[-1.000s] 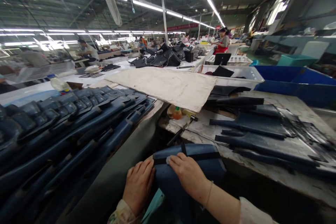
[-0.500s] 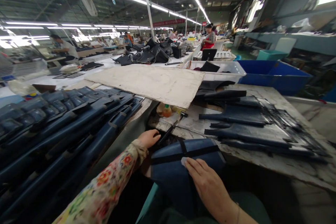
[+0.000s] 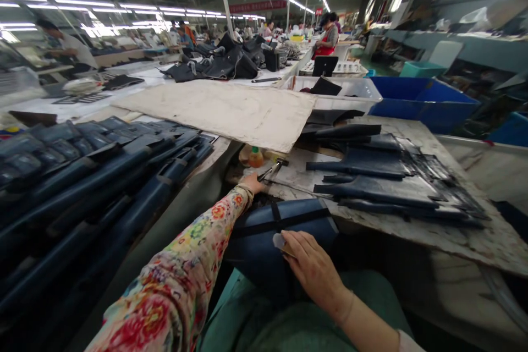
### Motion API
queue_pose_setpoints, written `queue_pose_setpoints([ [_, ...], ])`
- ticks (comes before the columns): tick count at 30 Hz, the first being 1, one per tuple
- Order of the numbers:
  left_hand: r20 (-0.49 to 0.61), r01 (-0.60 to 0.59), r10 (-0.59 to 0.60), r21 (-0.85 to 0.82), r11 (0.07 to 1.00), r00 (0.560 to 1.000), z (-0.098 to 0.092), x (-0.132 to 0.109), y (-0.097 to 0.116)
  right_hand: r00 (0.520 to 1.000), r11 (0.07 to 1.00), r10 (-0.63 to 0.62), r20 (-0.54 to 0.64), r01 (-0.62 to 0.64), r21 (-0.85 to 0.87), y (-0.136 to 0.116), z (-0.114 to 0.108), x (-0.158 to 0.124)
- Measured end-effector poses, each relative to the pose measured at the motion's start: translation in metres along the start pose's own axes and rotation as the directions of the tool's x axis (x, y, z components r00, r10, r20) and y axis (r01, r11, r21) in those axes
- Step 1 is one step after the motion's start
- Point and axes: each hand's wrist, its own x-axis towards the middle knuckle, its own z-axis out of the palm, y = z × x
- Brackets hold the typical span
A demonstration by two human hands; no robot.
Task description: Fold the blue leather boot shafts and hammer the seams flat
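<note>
- Hammer [image 3: 270, 170] extends forward-right from the nearer left grip [image 3: 252, 182], long axis slanting away; whether fingers clasp it, one cannot tell.
- Right grip [image 3: 312, 262] clamps a pale tool [image 3: 279, 241].

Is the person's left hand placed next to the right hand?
No, the left hand is at the hammer, apart from the right hand.

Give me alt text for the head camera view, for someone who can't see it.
A person's left hand, in a floral fabric sleeve, is at a slim metal hammer; the right hand holds a small, pale, translucent piece at a dark-blue panel crossed by black bands. Glossy dark-blue pieces lie at both sides, with other people beyond.
</note>
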Motion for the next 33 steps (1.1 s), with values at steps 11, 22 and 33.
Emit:
queue_pose_setpoints([
  [11,0.026,-0.205,0.211,-0.146,0.968,0.977,-0.053,-0.179,-0.033,0.997,0.997,0.068,0.023,-0.069,0.027,0.008,-0.009,-0.023],
  [22,0.052,0.137,-0.139,-0.676,0.724,0.989,-0.008,-0.289,-0.035,0.999,0.999,0.033,0.04,-0.034,0.041,0.008,-0.01,-0.021],
  [33,0.004,0.098,-0.122,-0.63,0.771,0.992,0.002,-0.288,-0.042,0.998,0.998,0.045,0.045,-0.047,0.037,0.008,-0.009,-0.022],
])
